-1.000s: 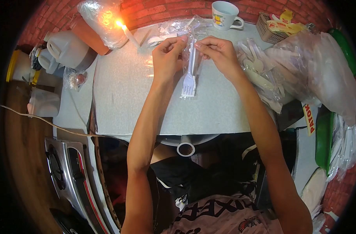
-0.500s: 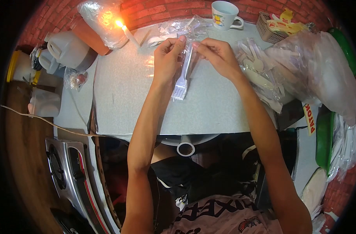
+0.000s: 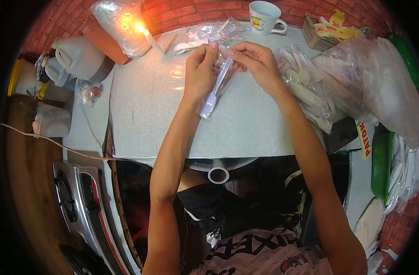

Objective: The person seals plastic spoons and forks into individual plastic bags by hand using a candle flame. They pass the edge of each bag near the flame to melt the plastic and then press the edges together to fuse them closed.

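Observation:
A white plastic fork in a clear plastic sleeve [image 3: 211, 97] hangs over the table between my hands, tines end down and seen nearly edge-on. My left hand [image 3: 201, 68] is closed in a pinch at the upper left of the sleeve. Opposite it, my right hand [image 3: 259, 66] pinches the sleeve's top end between thumb and fingers. Just beyond my hands, wrapped plastic cutlery [image 3: 208, 34] lies in a pile. A lit candle [image 3: 153, 42] stands tilted to the left of that pile.
A mug [image 3: 263, 20] is at the back, beside a small basket of packets [image 3: 317, 33]. Bags of plastic spoons [image 3: 305, 82] lie to the right. Jugs [image 3: 83, 57] and a wrapped plastic bundle [image 3: 122, 28] line the left. A gas stove [image 3: 83, 197] sits lower left.
The wrapped fork has turned from showing its flat tines to nearly edge-on, its lower end shifting slightly left. Both hands have rotated a little and still pinch the top.

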### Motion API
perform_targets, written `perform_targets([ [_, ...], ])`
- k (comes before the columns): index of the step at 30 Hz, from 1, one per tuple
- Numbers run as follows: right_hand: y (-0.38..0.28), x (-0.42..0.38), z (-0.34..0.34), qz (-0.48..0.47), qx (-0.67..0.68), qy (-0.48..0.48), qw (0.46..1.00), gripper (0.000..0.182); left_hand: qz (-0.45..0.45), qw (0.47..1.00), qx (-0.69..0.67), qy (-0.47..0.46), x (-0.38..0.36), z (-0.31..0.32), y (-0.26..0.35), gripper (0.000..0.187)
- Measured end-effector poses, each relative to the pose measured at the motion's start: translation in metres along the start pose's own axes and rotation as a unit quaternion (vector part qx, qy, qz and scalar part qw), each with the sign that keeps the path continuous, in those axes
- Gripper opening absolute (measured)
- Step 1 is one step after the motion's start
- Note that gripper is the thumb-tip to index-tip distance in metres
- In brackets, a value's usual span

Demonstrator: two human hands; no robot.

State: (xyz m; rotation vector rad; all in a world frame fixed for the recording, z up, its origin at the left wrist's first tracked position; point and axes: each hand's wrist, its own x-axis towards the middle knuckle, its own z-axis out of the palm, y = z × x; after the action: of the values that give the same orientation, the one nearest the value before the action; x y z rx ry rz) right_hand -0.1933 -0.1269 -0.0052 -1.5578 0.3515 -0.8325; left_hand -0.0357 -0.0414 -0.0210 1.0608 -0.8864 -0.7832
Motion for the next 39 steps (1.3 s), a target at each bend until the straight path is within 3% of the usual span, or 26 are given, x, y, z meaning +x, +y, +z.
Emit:
perform_targets([
  [1,0.001,0.000,0.000,0.000,0.000,0.000,1.000,0.017,0.000,1.000,0.000,0.000,-0.006,0.008,0.015,0.030],
  [3,0.002,0.000,0.001,-0.008,-0.001,0.009,1.000,0.016,-0.112,0.990,-0.070,0.052,-0.020,0.024,0.040,0.031],
  [7,0.003,0.001,0.000,-0.008,0.030,0.037,0.999,0.016,-0.108,0.992,-0.067,-0.001,-0.022,0.027,0.024,0.030],
  [9,0.003,0.002,-0.003,0.008,0.033,0.072,0.997,0.017,-0.047,0.995,0.074,-0.049,-0.023,0.029,0.018,0.041],
  [11,0.004,0.003,-0.007,0.000,0.031,0.071,0.997,0.018,-0.053,0.996,0.053,-0.049,-0.024,0.032,0.016,0.047],
  [17,0.003,0.004,-0.006,-0.014,0.033,0.077,0.996,0.021,-0.012,0.999,0.015,-0.027,-0.023,0.034,0.019,0.046],
  [22,-0.002,0.003,-0.005,-0.023,0.013,0.065,0.998,0.022,-0.063,0.998,-0.009,0.009,-0.020,0.029,0.017,0.025],
  [27,-0.001,0.002,0.002,0.012,0.071,0.052,0.996,0.028,-0.046,0.998,0.003,0.042,-0.019,0.024,0.011,0.024],
  [33,0.006,0.002,0.002,0.024,0.050,0.022,0.998,0.036,-0.009,0.997,0.026,0.073,-0.018,0.021,0.008,0.023],
  [35,0.008,0.003,0.001,0.024,0.052,0.020,0.998,0.035,-0.008,0.996,0.054,0.076,-0.017,0.020,0.007,0.023],
  [37,0.006,0.003,0.002,0.023,0.054,0.019,0.998,0.033,-0.005,0.997,-0.037,0.069,-0.015,0.022,0.004,0.023],
  [39,0.000,0.003,0.007,0.057,0.077,0.032,0.995,0.029,-0.013,0.997,-0.019,0.076,-0.016,0.021,0.008,0.023],
])
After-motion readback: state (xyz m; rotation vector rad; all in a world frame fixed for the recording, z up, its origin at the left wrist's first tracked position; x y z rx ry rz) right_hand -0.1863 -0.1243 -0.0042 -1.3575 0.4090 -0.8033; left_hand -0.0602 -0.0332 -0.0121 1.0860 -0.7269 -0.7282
